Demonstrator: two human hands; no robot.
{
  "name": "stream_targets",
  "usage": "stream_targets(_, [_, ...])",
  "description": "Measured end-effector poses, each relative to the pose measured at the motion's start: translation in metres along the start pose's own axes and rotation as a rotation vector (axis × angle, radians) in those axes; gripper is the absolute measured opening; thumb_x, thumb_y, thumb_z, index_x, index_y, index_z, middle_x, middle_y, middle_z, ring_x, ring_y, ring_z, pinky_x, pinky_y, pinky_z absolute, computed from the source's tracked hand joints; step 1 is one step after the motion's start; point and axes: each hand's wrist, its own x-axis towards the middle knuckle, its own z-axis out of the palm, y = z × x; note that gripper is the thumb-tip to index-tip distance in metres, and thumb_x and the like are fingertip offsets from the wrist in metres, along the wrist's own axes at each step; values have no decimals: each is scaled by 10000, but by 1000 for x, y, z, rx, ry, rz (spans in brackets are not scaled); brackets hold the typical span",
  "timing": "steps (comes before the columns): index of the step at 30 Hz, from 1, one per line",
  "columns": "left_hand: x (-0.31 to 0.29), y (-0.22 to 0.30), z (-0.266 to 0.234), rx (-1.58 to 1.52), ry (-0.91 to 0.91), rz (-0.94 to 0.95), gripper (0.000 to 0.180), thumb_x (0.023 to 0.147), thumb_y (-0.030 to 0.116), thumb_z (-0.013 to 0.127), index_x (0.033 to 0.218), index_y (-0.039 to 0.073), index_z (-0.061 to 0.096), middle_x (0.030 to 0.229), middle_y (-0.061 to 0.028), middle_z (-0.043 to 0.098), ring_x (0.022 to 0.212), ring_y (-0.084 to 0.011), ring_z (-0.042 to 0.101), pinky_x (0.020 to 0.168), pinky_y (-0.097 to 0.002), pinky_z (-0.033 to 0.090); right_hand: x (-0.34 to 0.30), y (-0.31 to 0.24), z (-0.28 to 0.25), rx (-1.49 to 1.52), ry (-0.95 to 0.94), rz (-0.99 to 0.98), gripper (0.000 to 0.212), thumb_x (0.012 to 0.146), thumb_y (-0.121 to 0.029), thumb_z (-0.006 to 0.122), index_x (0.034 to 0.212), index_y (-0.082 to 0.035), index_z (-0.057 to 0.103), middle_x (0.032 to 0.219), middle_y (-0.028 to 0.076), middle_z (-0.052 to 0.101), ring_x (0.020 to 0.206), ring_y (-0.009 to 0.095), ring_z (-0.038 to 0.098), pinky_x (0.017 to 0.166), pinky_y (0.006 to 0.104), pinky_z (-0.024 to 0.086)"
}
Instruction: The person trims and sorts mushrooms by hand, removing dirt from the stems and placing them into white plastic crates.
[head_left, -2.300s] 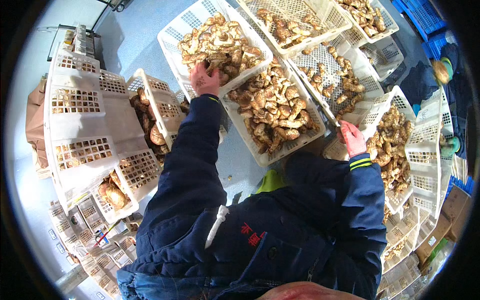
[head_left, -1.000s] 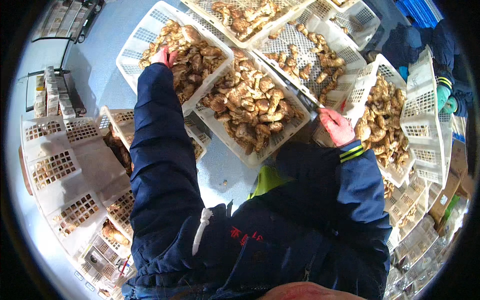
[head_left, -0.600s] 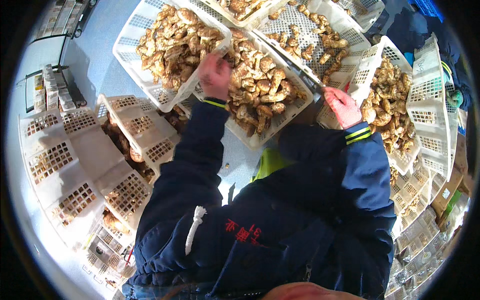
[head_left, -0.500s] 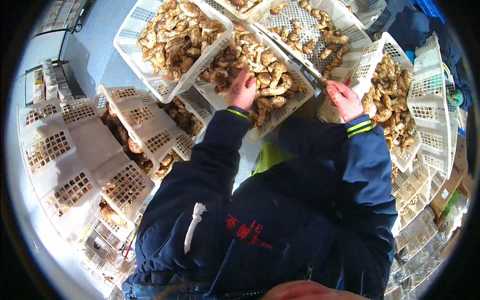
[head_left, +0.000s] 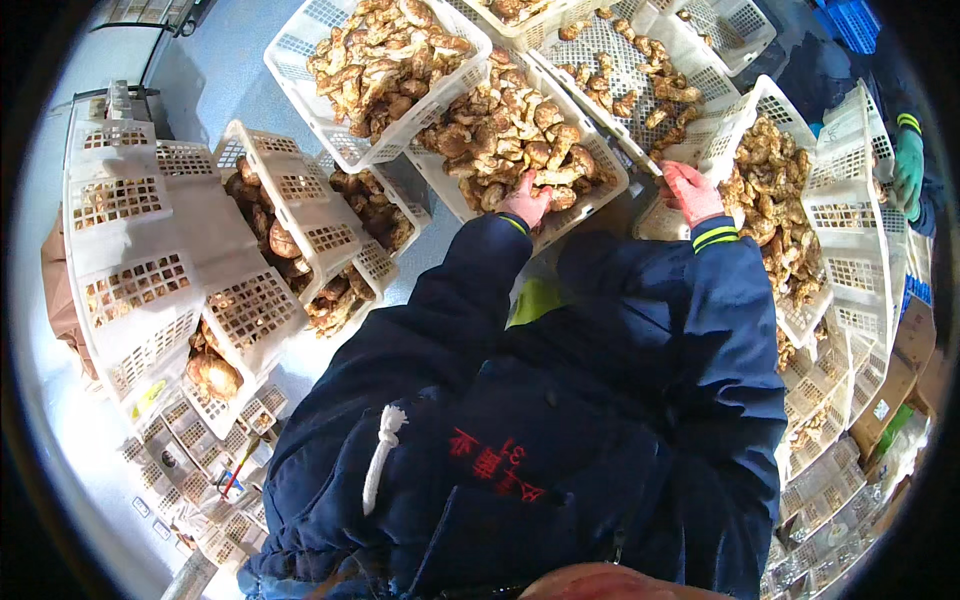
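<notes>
My left hand (head_left: 526, 203) is low over the near edge of the middle white crate (head_left: 612, 196), its fingers closing on a brown mushroom (head_left: 562, 198) beside the thumb. Heaped in that crate are thick-stemmed brown mushrooms (head_left: 500, 135). My right hand (head_left: 692, 194) is closed near the crate's right corner. A thin, blade-like strip reaches its fingertips and looks like a knife (head_left: 643, 160); the handle is mostly hidden in the fingers.
Another full crate (head_left: 345, 150) overlaps at upper left. A sparsely filled crate (head_left: 700, 70) lies beyond. Mushroom crates also stand at my left (head_left: 300, 220) and right (head_left: 800, 290). At far right is another person's green-gloved hand (head_left: 908, 170).
My left hand has come down and to the right, from the heap to a mushroom near the crate's near edge. The right hand stays almost in place; the view has shifted slightly.
</notes>
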Motion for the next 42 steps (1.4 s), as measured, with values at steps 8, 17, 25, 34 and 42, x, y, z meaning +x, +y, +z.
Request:
stream_targets(8, [26, -20, 13, 97, 165, 95, 568, 796, 362, 564, 1298, 203, 350, 600, -33, 560, 476, -142, 527, 442, -281, 431, 5, 10, -5, 61, -16, -5, 314, 817, -276, 589, 1047, -62, 586, 765, 7, 591, 600, 93, 529, 523, 229, 434])
stream_targets(17, [11, 4, 8, 171, 9, 72, 359, 794, 286, 583, 1100, 107, 534, 757, -57, 614, 606, -154, 574, 576, -272, 455, 9, 16, -13, 22, -4, 55, 355, 841, -327, 548, 1113, -100, 551, 832, 31, 612, 662, 121, 566, 570, 250, 465])
stream_targets(25, [17, -30, 20, 81, 136, 233, 294, 779, 265, 574, 1010, 84, 584, 778, -119, 617, 684, -177, 585, 664, -276, 459, 6, 9, -7, 19, -8, 43, 325, 833, -281, 564, 1084, -73, 565, 808, 23, 614, 629, 111, 551, 550, 253, 464])
stream_targets(34, [23, -70, 28, 57, 114, 241, 362, 809, 226, 550, 1131, 62, 526, 773, -76, 612, 664, -149, 571, 616, -285, 453, 9, 8, -4, -6, -6, 50, 327, 835, -294, 554, 1081, -80, 569, 808, 19, 613, 638, 101, 551, 548, 242, 454])
stream_targets(42, [67, -152, 49, -238, -66, 110, 169, 851, 165, 502, 980, 67, 552, 641, -1, 538, 543, -94, 486, 486, -248, 383, 16, -2, 10, -27, -69, 38, 307, 836, -294, 556, 1068, -95, 581, 792, 7, 617, 626, 96, 550, 544, 243, 453])
